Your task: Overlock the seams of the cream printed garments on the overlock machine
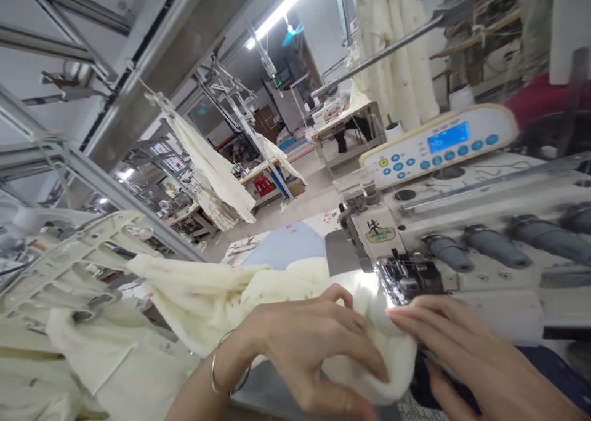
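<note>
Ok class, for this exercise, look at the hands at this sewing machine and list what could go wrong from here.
The fingertips of the right hand sit very close to the presser foot, so they might get caught if the machine runs. The cream fabric is bunched under the left hand, so it could feed unevenly. The metal bangle on the left wrist could possibly snag the cloth.

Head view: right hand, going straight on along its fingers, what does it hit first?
The right hand would most likely meet the bunched cream fabric first; its fingertips seem already on it. The sewing machine's presser foot lies just beyond, though depth is unclear.
</note>
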Demonstrator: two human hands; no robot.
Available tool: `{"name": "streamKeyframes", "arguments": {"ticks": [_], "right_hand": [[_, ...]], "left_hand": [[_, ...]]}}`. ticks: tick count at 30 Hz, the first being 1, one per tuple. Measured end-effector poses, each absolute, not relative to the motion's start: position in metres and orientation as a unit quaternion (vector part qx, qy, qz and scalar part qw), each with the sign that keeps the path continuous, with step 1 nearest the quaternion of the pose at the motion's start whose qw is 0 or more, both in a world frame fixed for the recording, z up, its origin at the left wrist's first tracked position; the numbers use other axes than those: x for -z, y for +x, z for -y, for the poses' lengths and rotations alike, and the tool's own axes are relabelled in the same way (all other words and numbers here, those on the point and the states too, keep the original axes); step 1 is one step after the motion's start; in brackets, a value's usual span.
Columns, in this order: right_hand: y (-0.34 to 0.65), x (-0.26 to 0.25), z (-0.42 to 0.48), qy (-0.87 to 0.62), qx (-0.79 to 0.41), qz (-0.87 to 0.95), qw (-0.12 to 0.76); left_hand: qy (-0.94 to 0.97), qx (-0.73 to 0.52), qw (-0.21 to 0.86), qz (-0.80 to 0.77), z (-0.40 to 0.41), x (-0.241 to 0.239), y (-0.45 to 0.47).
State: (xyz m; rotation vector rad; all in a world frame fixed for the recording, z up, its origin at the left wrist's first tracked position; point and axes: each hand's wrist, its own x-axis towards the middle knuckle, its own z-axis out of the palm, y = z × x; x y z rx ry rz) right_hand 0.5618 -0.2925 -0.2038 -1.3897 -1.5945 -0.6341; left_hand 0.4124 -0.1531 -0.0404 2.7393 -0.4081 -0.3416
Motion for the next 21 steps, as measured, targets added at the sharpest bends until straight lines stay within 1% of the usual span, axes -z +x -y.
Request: {"name": "streamKeyframes", "arguments": {"ticks": [2, 4, 5, 6, 7, 8, 10, 12, 14, 18, 21], "right_hand": [[0.558, 0.19, 0.291, -0.57, 0.221, 0.654, 0.446], [0.555, 0.182, 0.291, -0.577, 0.128, 0.657, 0.469], [0.554, 0.18, 0.292, -0.584, 0.063, 0.647, 0.486], [0.554, 0.18, 0.293, -0.591, 0.0, 0.628, 0.506], [0.555, 0.18, 0.294, -0.596, -0.055, 0.607, 0.523], [0.556, 0.179, 0.294, -0.6, -0.096, 0.585, 0.536], [0.556, 0.177, 0.295, -0.607, -0.14, 0.56, 0.546], [0.554, 0.173, 0.294, -0.607, -0.135, 0.564, 0.542], [0.548, 0.17, 0.296, -0.606, -0.12, 0.568, 0.544], [0.529, 0.183, 0.312, -0.586, -0.058, 0.576, 0.567], [0.524, 0.198, 0.324, -0.571, 0.072, 0.585, 0.572]], "left_hand": [[0.988, 0.075, 0.064, 0.121, 0.158, 0.044, 0.411], [0.995, 0.023, -0.044, 0.084, 0.164, 0.045, 0.409], [0.995, 0.009, -0.069, 0.07, 0.167, 0.044, 0.408], [0.996, 0.004, -0.066, 0.063, 0.168, 0.043, 0.406], [0.997, 0.003, -0.039, 0.061, 0.169, 0.042, 0.405], [0.998, 0.002, 0.004, 0.063, 0.17, 0.041, 0.403], [0.992, -0.008, 0.099, 0.082, 0.169, 0.04, 0.403], [0.98, -0.026, 0.158, 0.119, 0.169, 0.043, 0.404], [0.974, -0.039, 0.168, 0.15, 0.169, 0.049, 0.408], [0.978, -0.058, 0.129, 0.154, 0.163, 0.071, 0.416], [0.985, -0.047, 0.039, 0.161, 0.154, 0.092, 0.423]]}}
